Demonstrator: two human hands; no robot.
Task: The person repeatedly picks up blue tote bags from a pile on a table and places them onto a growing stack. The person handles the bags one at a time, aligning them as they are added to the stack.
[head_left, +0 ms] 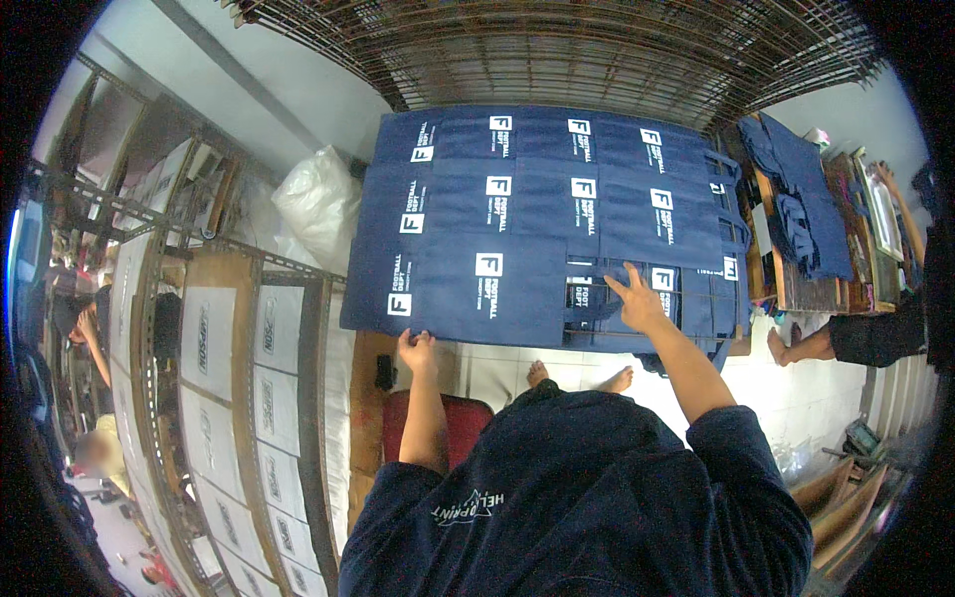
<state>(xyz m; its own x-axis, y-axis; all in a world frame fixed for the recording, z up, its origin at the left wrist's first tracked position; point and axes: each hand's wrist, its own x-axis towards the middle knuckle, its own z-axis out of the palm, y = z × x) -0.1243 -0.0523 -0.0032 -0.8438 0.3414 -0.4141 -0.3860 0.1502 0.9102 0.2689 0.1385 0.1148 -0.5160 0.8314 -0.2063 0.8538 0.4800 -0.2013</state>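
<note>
Navy cloth tote bags with white printed squares and lettering lie in rows in front of me, overlapping on a wire rack. My left hand is at the near edge of the front-left bag, its curled fingers closed on the cloth's rim. Over to the right, my right hand reaches above the front row with fingers spread. It is by a gap where rack wires and part of a lower bag's print show. Bag handles loop out along the right side.
A stack of rusty wire racks rises behind the bags. More navy cloth lies on a wooden table at the right, near another person's arm and leg. Framed screens fill shelving at left. A red seat is below my left arm.
</note>
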